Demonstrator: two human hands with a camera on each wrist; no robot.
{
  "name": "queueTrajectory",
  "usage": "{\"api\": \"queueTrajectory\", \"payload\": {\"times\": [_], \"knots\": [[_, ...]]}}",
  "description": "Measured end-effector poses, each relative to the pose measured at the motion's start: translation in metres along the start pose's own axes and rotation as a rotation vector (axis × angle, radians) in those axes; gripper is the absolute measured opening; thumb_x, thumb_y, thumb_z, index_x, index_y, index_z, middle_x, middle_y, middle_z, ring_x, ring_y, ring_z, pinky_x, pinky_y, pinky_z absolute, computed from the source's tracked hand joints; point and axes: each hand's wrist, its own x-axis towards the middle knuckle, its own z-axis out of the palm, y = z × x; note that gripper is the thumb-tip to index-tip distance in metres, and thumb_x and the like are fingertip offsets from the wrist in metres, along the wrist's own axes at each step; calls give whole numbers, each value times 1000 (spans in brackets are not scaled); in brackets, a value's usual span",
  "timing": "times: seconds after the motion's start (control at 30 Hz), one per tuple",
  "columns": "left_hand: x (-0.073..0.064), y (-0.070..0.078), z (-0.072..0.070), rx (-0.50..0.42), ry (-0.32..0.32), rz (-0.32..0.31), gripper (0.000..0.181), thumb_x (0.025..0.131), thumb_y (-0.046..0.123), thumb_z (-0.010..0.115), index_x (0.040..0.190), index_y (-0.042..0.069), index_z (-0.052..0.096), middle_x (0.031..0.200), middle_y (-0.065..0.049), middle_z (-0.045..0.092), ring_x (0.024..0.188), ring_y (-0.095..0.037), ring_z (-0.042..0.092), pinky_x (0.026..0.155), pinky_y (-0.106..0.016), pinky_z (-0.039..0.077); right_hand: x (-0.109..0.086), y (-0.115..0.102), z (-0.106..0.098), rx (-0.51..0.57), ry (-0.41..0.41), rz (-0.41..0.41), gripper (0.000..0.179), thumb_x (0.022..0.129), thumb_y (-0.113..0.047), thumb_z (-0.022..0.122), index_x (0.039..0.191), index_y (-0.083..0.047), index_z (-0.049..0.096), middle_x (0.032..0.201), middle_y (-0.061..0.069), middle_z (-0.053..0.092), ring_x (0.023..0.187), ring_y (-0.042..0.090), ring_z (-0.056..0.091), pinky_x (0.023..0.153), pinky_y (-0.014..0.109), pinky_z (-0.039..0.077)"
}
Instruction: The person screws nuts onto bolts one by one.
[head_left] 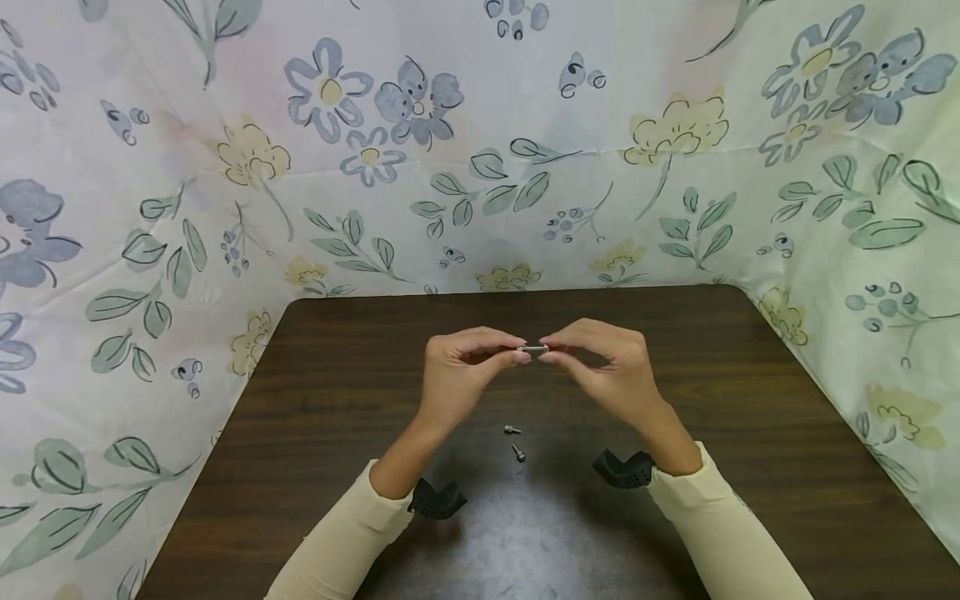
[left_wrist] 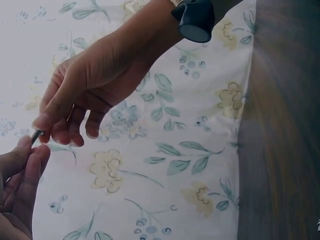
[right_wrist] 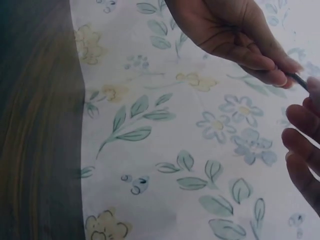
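Note:
Between my two hands is a slim metal screw (head_left: 534,348), level and above the table in the head view. My left hand (head_left: 463,371) pinches one end with thumb and forefinger. The other end is pinched by my right hand (head_left: 611,367) in the same way. Fingertips cover both ends, so only the thin middle shows. The left wrist view shows the screw (left_wrist: 36,136) as a dark short rod. In the right wrist view, the fingers (right_wrist: 302,117) of the right hand hang loosely curved below the pinch.
Two small bolts, one (head_left: 512,430) behind the other (head_left: 519,452), lie on the dark wooden table (head_left: 337,400) in front of me. A flowered cloth (head_left: 465,183) hangs behind the table and at both sides. Black wrist cameras (head_left: 437,500) sit under the sleeves.

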Motion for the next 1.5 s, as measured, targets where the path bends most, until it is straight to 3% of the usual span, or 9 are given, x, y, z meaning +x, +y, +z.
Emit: {"api": "queueTrajectory", "payload": {"times": [0.17,0.47,0.6,0.73,0.8,0.93,1.07,1.2,1.5], "knots": [[-1,1,1,-1,-8,7,13,80,-4,83,92,-2,80,87,-10,77,75,-23,73,64,-36,62,-3,0,3,10,-14,52,19,96,-24,73,95,-5,77,87,6,75,75,15,70,74,22,57],[-1,1,2,-5,-18,14,12,79,-5,83,90,-2,79,86,-11,76,73,-22,72,63,-36,61,-5,-2,6,16,-23,131,30,104,-29,62,84,-9,72,74,-1,69,64,10,65,62,20,53],[-2,1,2,-7,-5,8,13,79,-5,84,91,-3,79,86,-10,76,73,-22,72,63,-33,61,-4,-2,2,-10,-42,172,38,101,-41,62,96,-4,72,80,1,72,69,11,68,65,19,55],[-2,-1,2,-5,-5,11,13,79,-6,83,91,-4,79,86,-11,76,73,-21,71,64,-33,61,-3,-2,-3,-8,-63,121,40,91,-32,78,114,0,72,92,6,74,76,15,70,70,22,58],[-2,-1,2,-4,-4,16,13,79,-6,83,91,-5,79,86,-11,76,74,-21,72,65,-34,62,-1,-2,-5,-8,-73,78,36,85,-18,85,114,1,72,95,8,75,76,17,69,70,25,58],[-1,-1,2,-4,2,22,13,80,-6,83,92,-5,78,87,-12,76,75,-22,73,65,-38,62,1,-2,-5,-17,-76,29,30,78,3,85,106,-1,76,94,9,75,76,15,69,71,22,57],[-1,0,2,0,-6,15,13,80,-4,83,92,-2,80,88,-10,77,74,-22,73,64,-37,62,1,-1,-5,-16,-70,12,15,88,-8,80,101,-3,77,92,9,76,77,16,70,72,19,56],[-3,-1,3,3,-10,13,13,80,-4,83,92,-1,80,87,-10,77,74,-21,73,64,-36,62,0,0,-4,-10,-68,8,18,95,-21,74,98,-4,77,89,7,75,78,17,71,72,23,58],[-3,-2,5,-3,-27,27,13,80,-6,82,92,-1,80,86,-10,76,74,-21,72,63,-36,61,-3,1,2,41,-43,31,19,98,-23,71,85,-8,74,79,2,71,70,13,67,70,21,56]]}}
